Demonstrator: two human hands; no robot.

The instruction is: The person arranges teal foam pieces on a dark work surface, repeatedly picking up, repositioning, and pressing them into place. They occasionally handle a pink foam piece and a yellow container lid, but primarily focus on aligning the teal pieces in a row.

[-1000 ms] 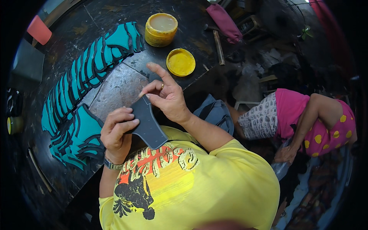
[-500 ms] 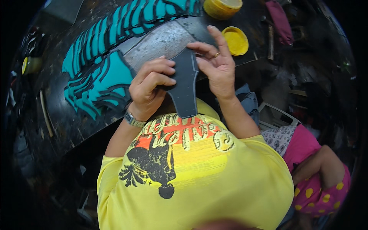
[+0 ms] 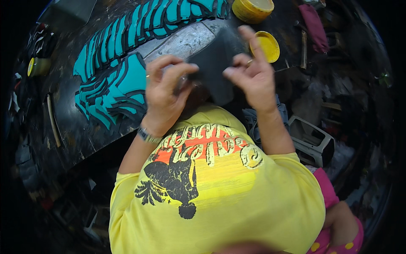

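Between my hands is a black cut-out piece of sheet material (image 3: 215, 70), smeared by motion, with a wide upper part and a narrower lower end. My left hand (image 3: 167, 91) is closed in a pinch on its left edge; a watch is on that wrist. On the right edge, my right hand (image 3: 256, 78) has its thumb over the piece, with a ringed finger bent close to the thumb and another finger raised. Beyond the hands, a row of teal-and-black cut pieces (image 3: 127, 38) lies overlapped on the dark table (image 3: 69, 103). More teal pieces (image 3: 129, 82) are fanned nearer my left hand.
A grey slab (image 3: 186, 40) lies behind the black piece. At the back right are a yellow tub (image 3: 253, 9) and a yellow lid (image 3: 267, 46). A hammer (image 3: 303, 46) lies farther right, and a wooden stick (image 3: 53, 120) at left. Another person's bent limb (image 3: 340, 222) shows low at right.
The black piece has shifted slightly up and right and is now blurred. My right hand has moved right, its ringed finger drawn back from the top corner. My left hand has turned more upright.
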